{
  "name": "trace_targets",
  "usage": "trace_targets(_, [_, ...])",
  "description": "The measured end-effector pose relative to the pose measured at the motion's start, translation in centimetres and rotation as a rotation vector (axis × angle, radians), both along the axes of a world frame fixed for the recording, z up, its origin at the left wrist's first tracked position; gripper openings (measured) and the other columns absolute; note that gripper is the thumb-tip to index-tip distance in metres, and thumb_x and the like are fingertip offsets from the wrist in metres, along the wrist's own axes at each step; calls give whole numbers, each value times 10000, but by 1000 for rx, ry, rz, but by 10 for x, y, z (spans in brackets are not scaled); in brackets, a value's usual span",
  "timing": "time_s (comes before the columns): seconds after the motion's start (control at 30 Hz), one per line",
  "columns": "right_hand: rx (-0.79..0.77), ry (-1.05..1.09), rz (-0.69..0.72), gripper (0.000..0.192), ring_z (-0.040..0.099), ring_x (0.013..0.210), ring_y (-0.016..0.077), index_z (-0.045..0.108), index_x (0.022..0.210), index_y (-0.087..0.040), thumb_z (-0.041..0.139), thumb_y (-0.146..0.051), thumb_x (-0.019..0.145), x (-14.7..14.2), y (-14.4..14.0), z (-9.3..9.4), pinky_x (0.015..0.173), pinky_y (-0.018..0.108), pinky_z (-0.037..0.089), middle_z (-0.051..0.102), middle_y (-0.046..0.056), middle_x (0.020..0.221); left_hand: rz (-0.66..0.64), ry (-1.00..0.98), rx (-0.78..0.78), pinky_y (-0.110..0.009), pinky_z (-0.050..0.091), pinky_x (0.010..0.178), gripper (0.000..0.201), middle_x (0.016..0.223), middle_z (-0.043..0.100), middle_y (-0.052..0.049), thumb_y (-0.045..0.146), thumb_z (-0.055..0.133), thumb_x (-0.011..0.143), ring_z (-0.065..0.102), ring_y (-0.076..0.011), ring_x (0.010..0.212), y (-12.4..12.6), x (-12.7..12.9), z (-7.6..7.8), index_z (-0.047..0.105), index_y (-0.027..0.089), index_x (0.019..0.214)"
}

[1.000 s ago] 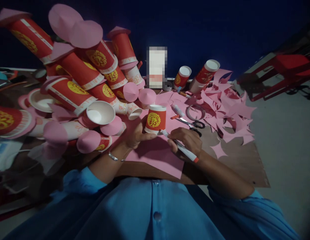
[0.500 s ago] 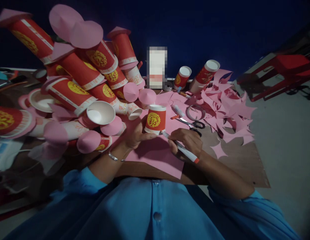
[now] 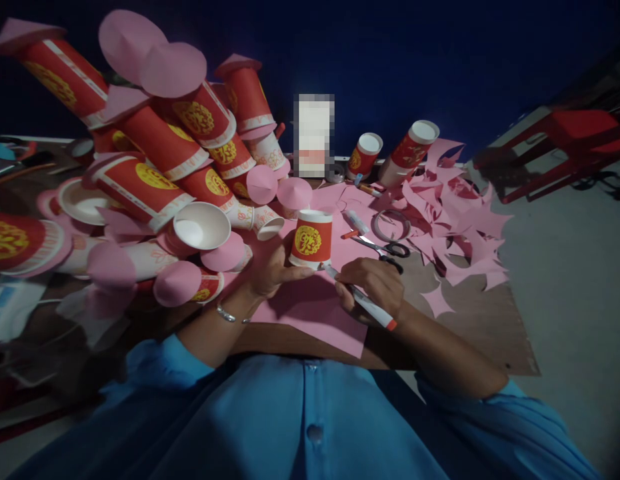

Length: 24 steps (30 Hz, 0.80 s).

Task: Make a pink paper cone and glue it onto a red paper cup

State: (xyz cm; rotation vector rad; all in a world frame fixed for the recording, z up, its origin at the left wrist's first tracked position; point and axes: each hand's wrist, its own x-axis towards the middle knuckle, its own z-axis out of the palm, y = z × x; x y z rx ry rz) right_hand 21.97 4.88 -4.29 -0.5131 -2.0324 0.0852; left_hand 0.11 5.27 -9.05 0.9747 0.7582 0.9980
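My left hand (image 3: 270, 268) holds a red paper cup (image 3: 311, 238) with a yellow emblem, standing rim-down on a pink paper sheet (image 3: 310, 313). My right hand (image 3: 375, 283) grips a white marker (image 3: 363, 299) with an orange end, its tip at the cup's base on the right side. The sheet lies on a brown board (image 3: 480, 320).
A heap of red cups and pink paper cones (image 3: 155, 173) fills the left. Black-handled scissors (image 3: 387, 249), a tape ring (image 3: 390, 223) and another marker (image 3: 355, 220) lie behind my hands. Pink paper scraps (image 3: 455, 213) spread right. Two cup stacks (image 3: 390, 153) stand at the back. A red stool (image 3: 565, 140) is far right.
The marker tip has shifted slightly along the cup's base; the cup and my left hand stay put.
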Motion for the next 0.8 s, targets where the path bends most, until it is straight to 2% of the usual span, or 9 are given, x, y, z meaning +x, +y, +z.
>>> trace_targets(0.33, [23,-25,-20,106,724,640,139,623,930,-216,583,-184,1024,-2,1,0,593,256,606,725,9,711,-16,-6,28,-553,518,1089,686,1272,750,-111,309,915,734,675,-379,1251,1,-1,-1,589,215,1329])
trace_targets(0.53, [11,13,9,40,731,644,155,638,958,-184,640,-171,996,-2,1,-3,603,268,604,750,33,748,-26,13,28,-512,516,1069,716,1297,742,-123,339,915,731,638,-394,1305,1,-1,-3,588,205,1354])
trace_targets(0.8, [18,27,-16,50,732,646,151,629,980,-185,609,-181,1025,-3,2,-2,604,266,593,740,25,731,-25,12,47,-498,527,1061,709,1306,741,-136,335,908,753,660,-377,1286,1,-1,-5,588,196,1370])
